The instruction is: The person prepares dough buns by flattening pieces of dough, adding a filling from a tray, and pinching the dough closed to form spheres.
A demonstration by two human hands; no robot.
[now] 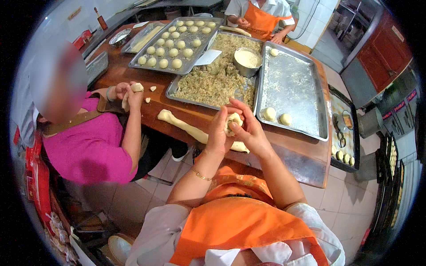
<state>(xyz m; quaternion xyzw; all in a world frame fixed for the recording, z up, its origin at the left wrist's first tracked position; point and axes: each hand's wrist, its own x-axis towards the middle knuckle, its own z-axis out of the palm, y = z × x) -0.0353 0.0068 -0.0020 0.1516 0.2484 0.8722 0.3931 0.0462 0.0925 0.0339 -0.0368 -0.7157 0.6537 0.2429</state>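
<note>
Between my two hands, held over the near edge of the wooden table point(293, 160), is a piece of dough point(233, 123) with a folded opening at its top. My left hand point(218, 133) cups it from the left, and my right hand point(254, 133) closes around it from the right with the thumb on the opening. Beneath my hands lies a long dough rope point(186, 128). Just beyond them a tray of crumbly filling point(199, 86) holds a metal bowl point(246, 63) of pale, grainy contents. To the right, a floured tray point(290, 88) carries dough balls point(285, 119).
A co-worker in pink point(88, 150) sits at the left, holding dough point(137, 87). Another in an orange apron point(262, 20) stands across the table. A tray of dough balls point(133, 63) sits far left. Black baking trays point(356, 146) and racks stand at the right.
</note>
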